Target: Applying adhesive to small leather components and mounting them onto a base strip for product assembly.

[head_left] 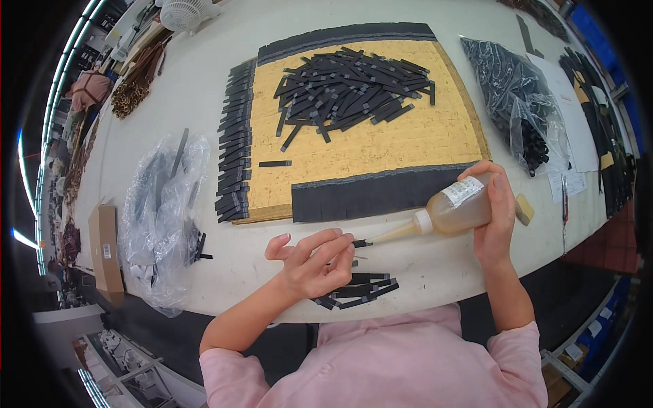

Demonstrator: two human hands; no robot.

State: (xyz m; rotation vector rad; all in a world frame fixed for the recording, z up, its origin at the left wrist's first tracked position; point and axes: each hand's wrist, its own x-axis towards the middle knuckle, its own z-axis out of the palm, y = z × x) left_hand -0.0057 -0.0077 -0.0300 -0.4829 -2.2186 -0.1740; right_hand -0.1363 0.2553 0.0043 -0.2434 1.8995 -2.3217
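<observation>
1. Your right hand (495,221) wraps closed around a squeeze bottle (457,209) of amber fluid, tipped on its side, its long nozzle pointing left.
2. Your left hand (314,262) pinches a small black strip (361,243) at the fingertips (345,238); thumb and forefinger are closed on it, the other fingers spread loose. The nozzle tip meets the strip right there, above the white bench (204,88).
3. Under your left hand, close to the near edge of the bench, lies a small pile of black strips (360,288).
4. Beyond your hands sits a tan cork board (381,146), a heap of black strips (354,85) at its middle, with rows of strips lined along its left, far and near edges. One lone strip (275,163) lies apart on the cork.
5. Bare bench runs between the board's near edge and your hands, a narrow band.
6. A clear plastic bag (163,211) of dark parts lies to your left near the bench edge; another clear bag (520,102) of black parts lies to the right, just beyond the bottle.
</observation>
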